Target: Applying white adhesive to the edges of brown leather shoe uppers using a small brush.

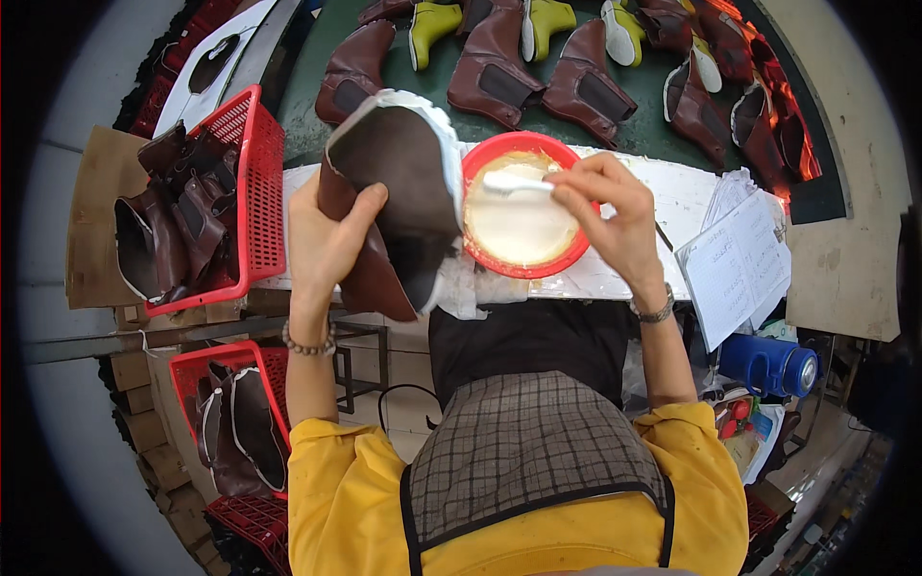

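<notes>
My left hand (331,230) is closed on a brown boot upper (384,192), thumb on its dark inner side and fingers behind it. A white, ragged band of wet-looking coating runs along the upper's top and right edge. To its right, a red bowl (526,267) holds a cream-coloured paste (523,226). Between the fingertips of my right hand (615,206) is the handle of a small white brush (514,182), held over the paste. Whether the brush head touches the paste I cannot tell.
Several brown boot uppers (495,72) and lime-green lasts (432,29) lie across the green table (303,86). Red baskets of uppers (259,192) stand at the left, one lower (279,370). Written sheets (735,264) hang at the right edge, above a blue flask (768,365).
</notes>
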`<state>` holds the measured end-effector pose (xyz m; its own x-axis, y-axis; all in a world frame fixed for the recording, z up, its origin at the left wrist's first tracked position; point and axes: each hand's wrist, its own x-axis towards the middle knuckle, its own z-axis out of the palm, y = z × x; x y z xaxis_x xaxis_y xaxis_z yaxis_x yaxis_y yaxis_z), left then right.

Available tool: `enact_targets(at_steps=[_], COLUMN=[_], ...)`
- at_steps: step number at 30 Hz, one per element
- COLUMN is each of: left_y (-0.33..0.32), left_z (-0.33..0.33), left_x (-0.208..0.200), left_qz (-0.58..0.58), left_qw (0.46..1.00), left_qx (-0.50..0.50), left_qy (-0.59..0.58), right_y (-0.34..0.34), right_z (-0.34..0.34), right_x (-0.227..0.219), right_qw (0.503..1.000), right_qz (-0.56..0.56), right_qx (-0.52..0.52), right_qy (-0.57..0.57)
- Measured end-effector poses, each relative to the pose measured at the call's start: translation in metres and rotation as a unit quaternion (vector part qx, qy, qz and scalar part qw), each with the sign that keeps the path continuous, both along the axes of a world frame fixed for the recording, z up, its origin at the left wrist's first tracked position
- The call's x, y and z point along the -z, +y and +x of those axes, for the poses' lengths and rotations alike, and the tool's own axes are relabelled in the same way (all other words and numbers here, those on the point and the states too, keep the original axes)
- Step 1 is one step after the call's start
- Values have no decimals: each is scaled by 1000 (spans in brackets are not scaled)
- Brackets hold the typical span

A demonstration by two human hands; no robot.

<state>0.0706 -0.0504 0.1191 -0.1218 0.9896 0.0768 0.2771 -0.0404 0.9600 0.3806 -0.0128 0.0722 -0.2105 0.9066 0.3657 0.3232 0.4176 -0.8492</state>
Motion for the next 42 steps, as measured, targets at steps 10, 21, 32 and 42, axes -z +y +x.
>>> enact_targets(at_steps=[10, 21, 32, 42], left_y=[-24, -57, -76, -26], left_z=[-54, -44, -13, -3], left_x=[98, 68, 59, 65], left_qz=[13, 113, 131, 410], left_qw=[939, 973, 979, 865], left_qx=[88, 37, 67, 11], left_qy=[331, 199, 141, 289], right_y=[2, 6, 24, -15], right_z=[22, 20, -7, 2], right_x=[25, 10, -4, 0], right_qw=[919, 998, 991, 994], right_qz=[151, -15, 128, 98], right_qx=[104, 31, -13, -56], right_qy=[-348, -50, 23, 15])
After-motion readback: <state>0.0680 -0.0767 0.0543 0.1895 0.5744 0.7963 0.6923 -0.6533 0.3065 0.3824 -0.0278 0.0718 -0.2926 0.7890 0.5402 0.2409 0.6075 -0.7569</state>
